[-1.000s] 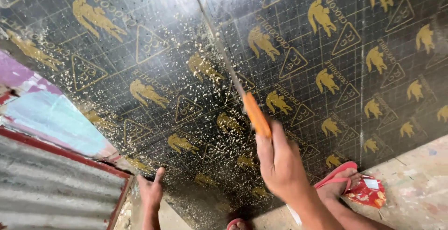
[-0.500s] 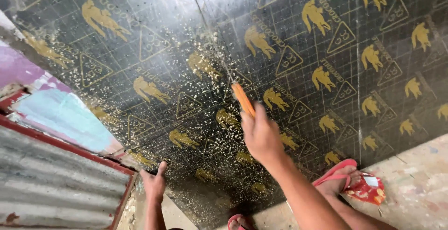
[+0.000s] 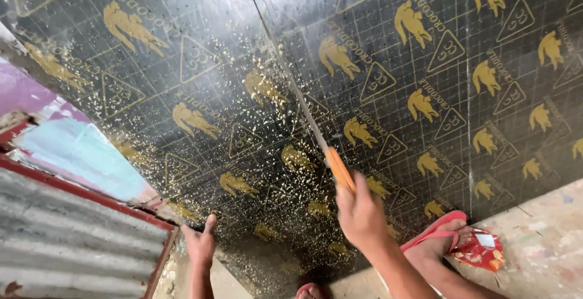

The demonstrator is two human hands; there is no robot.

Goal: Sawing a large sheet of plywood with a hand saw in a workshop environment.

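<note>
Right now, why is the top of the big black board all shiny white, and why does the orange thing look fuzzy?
In the head view, light glares off the glossy black board near its top, washing out the yellow prints there; the orange-handled saw and the right hand are smeared by motion blur, while the left hand at the board's edge looks sharper.

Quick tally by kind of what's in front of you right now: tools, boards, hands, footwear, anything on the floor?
Saw with orange handle: 1
Black printed board: 1
Hands, right hand on the saw, left hand on the board edge: 2
Red sandals, one on the foot, one barely in view: 2
Red wrapper on the floor: 1
Corrugated metal sheet: 1
Total: 8
</note>
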